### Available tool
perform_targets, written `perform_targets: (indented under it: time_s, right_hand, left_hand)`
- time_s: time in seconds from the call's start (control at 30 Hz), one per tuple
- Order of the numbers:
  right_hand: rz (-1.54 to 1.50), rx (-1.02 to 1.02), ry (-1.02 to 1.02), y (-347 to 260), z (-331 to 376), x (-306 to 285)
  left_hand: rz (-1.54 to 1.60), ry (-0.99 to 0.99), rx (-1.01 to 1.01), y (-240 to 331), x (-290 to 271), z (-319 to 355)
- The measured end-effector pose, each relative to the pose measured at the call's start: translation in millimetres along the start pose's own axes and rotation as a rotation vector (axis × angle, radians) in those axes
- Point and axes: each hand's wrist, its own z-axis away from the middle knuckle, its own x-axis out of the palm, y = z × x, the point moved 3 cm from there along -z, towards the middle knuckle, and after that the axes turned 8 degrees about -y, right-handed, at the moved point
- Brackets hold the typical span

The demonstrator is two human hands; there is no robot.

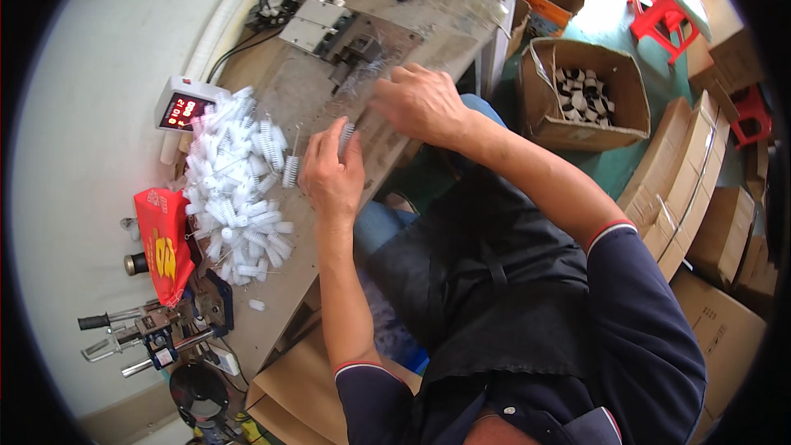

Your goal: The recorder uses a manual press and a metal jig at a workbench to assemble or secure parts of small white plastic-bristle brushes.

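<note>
Currently, the left hand (332, 171) pinches a bristle brush (346, 137) near the white brush pile (235, 185). The right hand (424, 105) curls, its grip too blurred to tell.

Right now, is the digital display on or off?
On: the display shows glowing red digits, beside the pile of white brushes.

Leftward obstacle: white brush heap (233, 185)

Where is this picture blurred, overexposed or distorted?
Head view: the right hand blurs at its fingers, the left hand looks sharper; head view: glare washes out the floor at upper right; head view: fisheye bows the long cardboard boxes, corners go black.
</note>
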Motion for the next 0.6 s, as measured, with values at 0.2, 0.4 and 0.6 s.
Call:
perform_targets:
  time_s: [0.2,0.4,0.6]
  right_hand:
    - [-0.026,0.109,0.029,-1,1,-1]
    - [-0.001,0.133,0.055,3,7,-10]
    - [-0.085,0.147,0.064,15,15,-16]
  left_hand:
    - [-0.177,-0.010,0.106,11,7,9]
    - [-0.212,-0.014,0.115,10,11,11]
    - [-0.231,-0.010,0.107,15,13,14]
